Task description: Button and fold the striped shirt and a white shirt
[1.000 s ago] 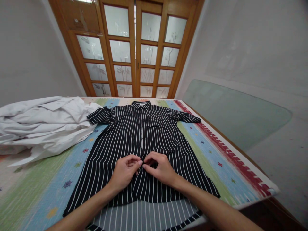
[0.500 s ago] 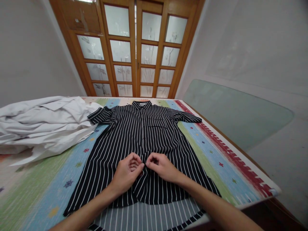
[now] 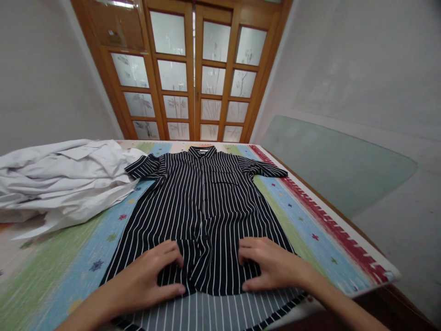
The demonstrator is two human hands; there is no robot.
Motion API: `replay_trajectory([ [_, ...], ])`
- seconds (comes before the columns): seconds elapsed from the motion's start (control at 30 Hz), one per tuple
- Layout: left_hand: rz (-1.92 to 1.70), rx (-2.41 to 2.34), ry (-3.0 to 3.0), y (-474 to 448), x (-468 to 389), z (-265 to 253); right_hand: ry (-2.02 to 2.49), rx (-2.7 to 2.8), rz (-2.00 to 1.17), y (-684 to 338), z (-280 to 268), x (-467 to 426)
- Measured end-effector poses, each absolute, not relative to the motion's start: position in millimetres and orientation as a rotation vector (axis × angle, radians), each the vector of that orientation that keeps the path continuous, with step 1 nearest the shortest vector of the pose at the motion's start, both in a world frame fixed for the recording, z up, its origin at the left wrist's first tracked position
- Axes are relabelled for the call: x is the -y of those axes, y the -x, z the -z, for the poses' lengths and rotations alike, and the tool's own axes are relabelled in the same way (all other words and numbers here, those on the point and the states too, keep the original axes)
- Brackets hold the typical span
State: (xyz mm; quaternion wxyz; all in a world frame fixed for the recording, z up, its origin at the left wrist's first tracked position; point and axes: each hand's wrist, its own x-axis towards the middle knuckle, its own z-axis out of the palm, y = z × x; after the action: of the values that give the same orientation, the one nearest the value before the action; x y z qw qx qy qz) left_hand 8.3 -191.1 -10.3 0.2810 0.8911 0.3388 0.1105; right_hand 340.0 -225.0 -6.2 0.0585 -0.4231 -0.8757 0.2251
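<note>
A black short-sleeved shirt with white stripes (image 3: pixel 213 202) lies spread face up, its collar at the far end and its hem toward me. Over its lower left part is my left hand (image 3: pixel 155 271), thumb and fingers apart. My right hand (image 3: pixel 268 264) is at the lower right of the shirt, its fingers curved and parted from the thumb. Neither hand holds anything; whether the fingertips touch the cloth I cannot tell. Between the hands, the front edge is rumpled near the hem. The greyish inside of the back panel shows below the front hem.
A crumpled heap of white cloth (image 3: pixel 69 174) lies to the left, by the shirt's sleeve. Underneath is a table with a colourful striped cover (image 3: pixel 65 262). A pale green panel (image 3: pixel 341 161) is on the right wall. Wooden glazed doors (image 3: pixel 193 69) stand behind.
Both hands have moved apart from the middle of the shirt front and nearer to me. Their pinched fingers have opened. The shirt's front placket lies free between them.
</note>
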Motion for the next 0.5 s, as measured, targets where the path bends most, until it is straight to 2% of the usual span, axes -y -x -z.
replay_trajectory([
  [0.2,-0.361,-0.839,-2.565,22.3,212.1,24.8,1.386,2.741,-0.681,-359.2,8.8,253.5],
  [0.37,-0.459,-0.751,-2.604,14.5,217.5,17.1,1.382,2.799,-0.586,-354.6,5.7,260.8],
  [0.5,-0.523,-0.730,-2.641,18.0,222.8,10.6,1.457,2.768,-0.657,-358.7,1.3,264.2],
])
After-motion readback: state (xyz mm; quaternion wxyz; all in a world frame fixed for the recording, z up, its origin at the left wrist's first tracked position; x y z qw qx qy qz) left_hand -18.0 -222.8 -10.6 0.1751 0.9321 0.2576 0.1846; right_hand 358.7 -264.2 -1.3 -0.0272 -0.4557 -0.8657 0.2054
